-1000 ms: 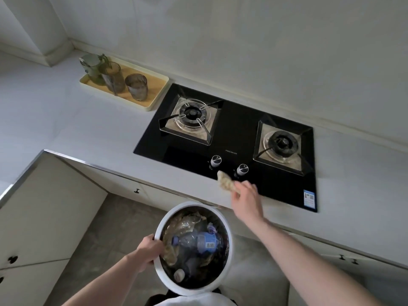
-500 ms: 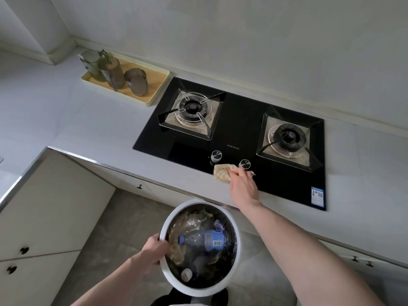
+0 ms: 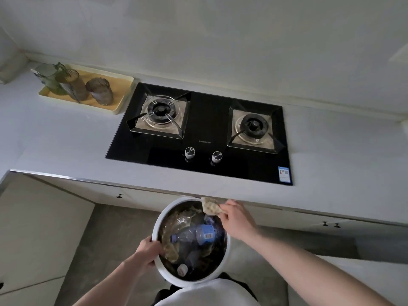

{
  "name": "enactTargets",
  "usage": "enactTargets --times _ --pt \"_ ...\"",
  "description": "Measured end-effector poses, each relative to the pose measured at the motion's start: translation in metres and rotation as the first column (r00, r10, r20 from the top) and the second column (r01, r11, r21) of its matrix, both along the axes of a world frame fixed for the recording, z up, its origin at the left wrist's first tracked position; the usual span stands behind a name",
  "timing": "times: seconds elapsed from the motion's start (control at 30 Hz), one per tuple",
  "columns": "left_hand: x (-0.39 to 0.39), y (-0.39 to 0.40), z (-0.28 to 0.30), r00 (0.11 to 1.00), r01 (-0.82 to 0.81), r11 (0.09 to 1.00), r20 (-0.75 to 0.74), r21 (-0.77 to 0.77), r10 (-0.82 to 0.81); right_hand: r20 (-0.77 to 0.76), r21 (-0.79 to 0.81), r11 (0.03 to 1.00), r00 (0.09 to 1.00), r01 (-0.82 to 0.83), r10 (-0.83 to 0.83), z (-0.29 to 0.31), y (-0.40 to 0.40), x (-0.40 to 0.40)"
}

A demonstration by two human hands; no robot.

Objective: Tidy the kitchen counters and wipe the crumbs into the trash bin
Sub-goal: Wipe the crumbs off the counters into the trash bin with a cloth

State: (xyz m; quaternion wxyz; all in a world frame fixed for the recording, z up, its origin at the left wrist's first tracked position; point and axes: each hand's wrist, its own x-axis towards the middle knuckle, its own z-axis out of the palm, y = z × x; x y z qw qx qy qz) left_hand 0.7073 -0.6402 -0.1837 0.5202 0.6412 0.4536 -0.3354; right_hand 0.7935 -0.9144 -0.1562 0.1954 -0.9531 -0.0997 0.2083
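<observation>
Fingers (image 3: pixel 223 212) of the right hand (image 3: pixel 237 220) are pinching the cloth (image 3: pixel 209 207) over the trash bin (image 3: pixel 227 250) at the table (image 3: pixel 66 140) edge; the left hand (image 3: pixel 148 252) is gripping the bin's rim. The wiping is probably finishing; no crumbs are showing.

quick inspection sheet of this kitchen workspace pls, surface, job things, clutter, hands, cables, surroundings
surface: pale counter with black two-burner hob; crumbs too small to tell
job's things: cloth over the rim of the white trash bin, just below the counter edge; plastic bottle inside
clutter: tray with jug and two glasses
hands: left hand grips bin rim; right hand pinches cloth
cables: nothing seen
surroundings: wall, cabinets, grey floor
</observation>
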Motion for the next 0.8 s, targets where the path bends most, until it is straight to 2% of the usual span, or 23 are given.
enactTargets --times 0.2,0.37,0.5,0.63,0.8 --pt "0.001 -0.028 -0.007 0.999 0.036 0.999 -0.027 0.007 -0.036 0.202 -0.022 0.937 0.919 0.349 -0.338 0.023 -0.111 0.04" --pt "-0.002 -0.069 -0.008 0.999 0.017 0.999 -0.033 0.037 -0.015 0.196 -0.029 0.843 0.83 0.538 -0.523 0.045 -0.211 0.078" --pt "-0.008 -0.112 -0.013 0.997 -0.049 0.998 -0.063 0.044 0.052 0.194 -0.047 0.792 0.784 0.608 -0.59 0.041 -0.299 0.098" --pt "-0.014 -0.168 -0.009 0.99 -0.123 0.989 -0.064 0.079 0.128 0.117 -0.112 0.791 0.798 0.601 -0.591 0.017 -0.369 0.106" --pt "-0.014 -0.238 -0.005 0.986 -0.14 0.984 -0.075 0.106 0.149 0.061 -0.189 0.827 0.847 0.529 -0.528 -0.032 -0.382 0.096"
